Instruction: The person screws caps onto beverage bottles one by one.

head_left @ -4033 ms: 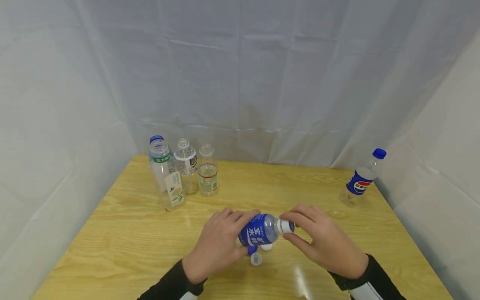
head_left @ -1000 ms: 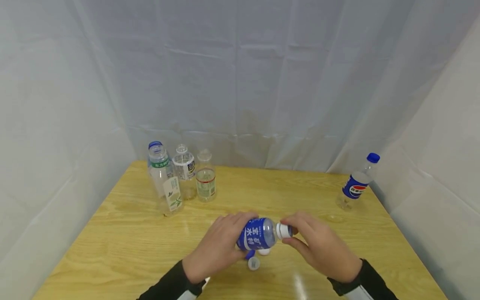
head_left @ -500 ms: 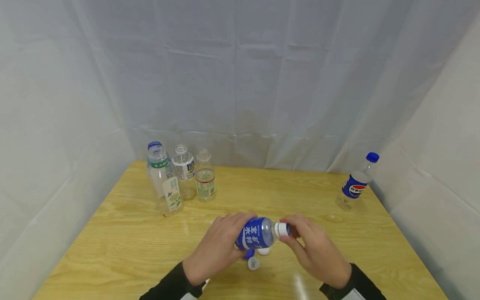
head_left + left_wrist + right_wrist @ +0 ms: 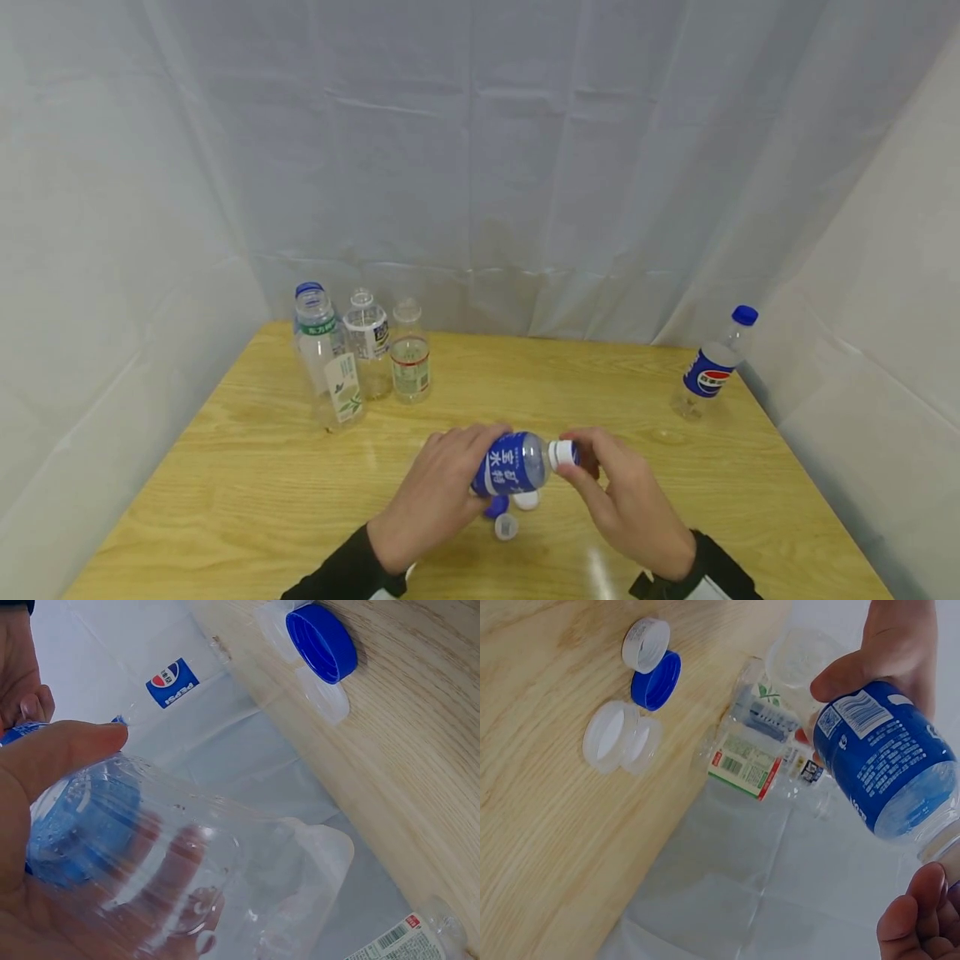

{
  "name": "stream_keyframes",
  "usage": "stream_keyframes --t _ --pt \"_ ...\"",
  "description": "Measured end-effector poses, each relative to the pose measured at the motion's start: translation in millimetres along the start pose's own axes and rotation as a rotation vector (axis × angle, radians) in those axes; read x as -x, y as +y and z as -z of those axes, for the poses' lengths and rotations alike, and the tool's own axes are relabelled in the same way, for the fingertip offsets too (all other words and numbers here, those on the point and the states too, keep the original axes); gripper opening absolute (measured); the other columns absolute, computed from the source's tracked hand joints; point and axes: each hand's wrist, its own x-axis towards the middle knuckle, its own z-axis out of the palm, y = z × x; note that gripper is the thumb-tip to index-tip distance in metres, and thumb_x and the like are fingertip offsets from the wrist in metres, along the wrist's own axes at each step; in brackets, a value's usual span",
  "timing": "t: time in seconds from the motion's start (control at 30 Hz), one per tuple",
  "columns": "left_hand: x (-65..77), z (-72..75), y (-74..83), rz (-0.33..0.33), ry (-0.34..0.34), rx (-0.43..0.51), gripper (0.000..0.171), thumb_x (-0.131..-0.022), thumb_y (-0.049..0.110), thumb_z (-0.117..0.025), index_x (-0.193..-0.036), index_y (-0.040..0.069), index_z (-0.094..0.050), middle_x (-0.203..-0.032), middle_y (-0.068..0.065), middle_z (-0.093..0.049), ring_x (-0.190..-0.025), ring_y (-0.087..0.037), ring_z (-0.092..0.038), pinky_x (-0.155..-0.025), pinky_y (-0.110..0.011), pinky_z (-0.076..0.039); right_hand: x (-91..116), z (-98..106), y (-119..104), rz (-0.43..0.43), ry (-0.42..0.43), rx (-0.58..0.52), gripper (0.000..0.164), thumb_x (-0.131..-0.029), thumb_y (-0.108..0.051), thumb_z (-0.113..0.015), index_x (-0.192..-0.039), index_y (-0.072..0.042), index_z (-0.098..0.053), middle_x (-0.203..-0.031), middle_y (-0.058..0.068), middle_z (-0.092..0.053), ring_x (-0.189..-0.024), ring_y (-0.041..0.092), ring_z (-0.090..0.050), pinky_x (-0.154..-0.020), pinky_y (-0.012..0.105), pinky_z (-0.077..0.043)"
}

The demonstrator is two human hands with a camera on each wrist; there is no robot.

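A clear plastic bottle with a blue label [image 4: 510, 464] lies sideways in the air, its neck to the right. My left hand [image 4: 442, 492] grips it round the body; the left wrist view shows its clear base [image 4: 277, 892] and the thumb across it. At the neck, thumb and fingers of my right hand [image 4: 630, 500] pinch the white cap [image 4: 564, 454]. In the right wrist view, that hand's curled fingertips [image 4: 898, 919] show beside the neck. Below the bottle on the table are a blue cap [image 4: 497, 506], a white cap [image 4: 527, 499] and a translucent cap [image 4: 506, 527].
Several uncapped-looking bottles, among them a green-banded one [image 4: 330, 375] and one with a pale label [image 4: 411, 367], stand at the back left of the wooden table [image 4: 247, 467]. A Pepsi bottle [image 4: 712, 367] with a blue cap stands at the right. Pale sheeting [image 4: 480, 167] encloses the table.
My right hand has shifted slightly left and down, its wrist turned, while still pinching the cap. The bottle has moved only slightly in the left hand's grip. The head view has tilted a little.
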Motion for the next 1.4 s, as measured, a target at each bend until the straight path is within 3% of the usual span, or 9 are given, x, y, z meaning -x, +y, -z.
stream_keyframes --t 0.47,0.77,0.93,1.13,1.4 --pt "-11.2 -3.4 8.6 0.005 -0.074 0.029 0.089 -0.073 0.031 -0.09 -0.149 0.019 -0.044 -0.136 -0.002 -0.062 -0.12 -0.022 -0.061 -0.1 -0.047 -0.05 7 11 -5 -0.178 0.006 0.006 0.021 -0.097 -0.012 -0.067 -0.117 -0.011 -0.063 -0.09 -0.013 -0.061 -0.074 0.001 -0.054 -0.059 0.02 -0.049" --pt "-10.9 -2.3 11.0 -0.028 -0.012 0.011 0.1 -0.067 0.034 -0.094 -0.15 0.021 -0.041 -0.136 -0.005 -0.063 -0.122 -0.024 -0.061 -0.1 -0.047 -0.049 1 23 -10 -0.133 -0.013 0.021 0.023 -0.099 -0.014 -0.065 -0.122 -0.016 -0.063 -0.091 -0.013 -0.061 -0.077 0.002 -0.056 -0.063 0.022 -0.052" --pt "-5.9 5.2 7.1 -0.058 0.059 -0.01 0.112 -0.062 0.048 -0.094 -0.154 0.02 -0.037 -0.138 -0.006 -0.06 -0.125 -0.027 -0.058 -0.102 -0.05 -0.047 -11 31 -12 -0.092 -0.03 0.015 0.025 -0.099 -0.012 -0.064 -0.124 -0.013 -0.062 -0.098 -0.007 -0.064 -0.081 0.005 -0.057 -0.068 0.024 -0.054" --pt "1.7 13.6 -1.5 -0.083 0.113 -0.057 0.113 -0.063 0.062 -0.087 -0.154 0.017 -0.036 -0.137 -0.003 -0.057 -0.127 -0.026 -0.054 -0.102 -0.049 -0.047 -20 51 -1 -0.094 -0.003 0.103 0.03 -0.097 -0.009 -0.066 -0.126 -0.009 -0.062 -0.104 -0.004 -0.064 -0.085 0.006 -0.054 -0.071 0.025 -0.052" --pt "6.5 18.6 -8.1 -0.085 0.108 -0.043 0.105 -0.071 0.058 -0.085 -0.154 0.016 -0.037 -0.137 -0.003 -0.057 -0.127 -0.025 -0.053 -0.1 -0.05 -0.047 -22 89 35 -0.11 0.109 0.364 0.034 -0.092 -0.003 -0.066 -0.126 -0.007 -0.066 -0.095 0.0 -0.06 -0.08 0.012 -0.052 -0.063 0.024 -0.044"
